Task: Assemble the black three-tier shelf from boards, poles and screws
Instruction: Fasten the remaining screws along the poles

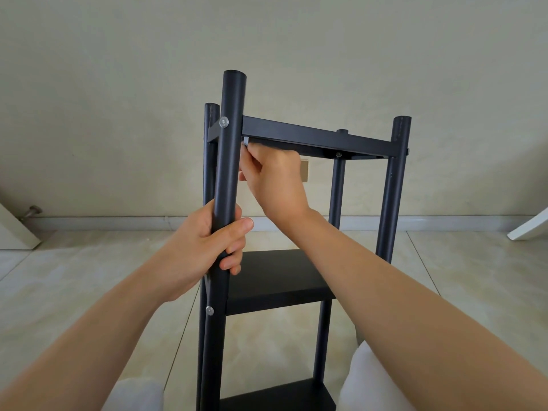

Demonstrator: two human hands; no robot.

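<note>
The black shelf stands upright in front of me, with top board (pixel 317 137), middle board (pixel 275 277) and bottom board (pixel 281 394) between the poles. My left hand (pixel 207 244) grips the near left pole (pixel 229 161) at mid height. My right hand (pixel 274 179) reaches under the top board next to that pole and pinches a small silver tool (pixel 245 142), likely a hex key. A silver screw head (pixel 224 122) shows on the near left pole at the top board, another screw (pixel 209 310) at the middle board. The near right pole (pixel 396 188) stands free.
Beige tiled floor (pixel 444 277) and a plain wall (pixel 118 114) surround the shelf. A white door edge with a door stop (pixel 31 213) is at the left; a white board corner (pixel 530 226) is at the right. My knees in light trousers (pixel 367 381) flank the shelf's base.
</note>
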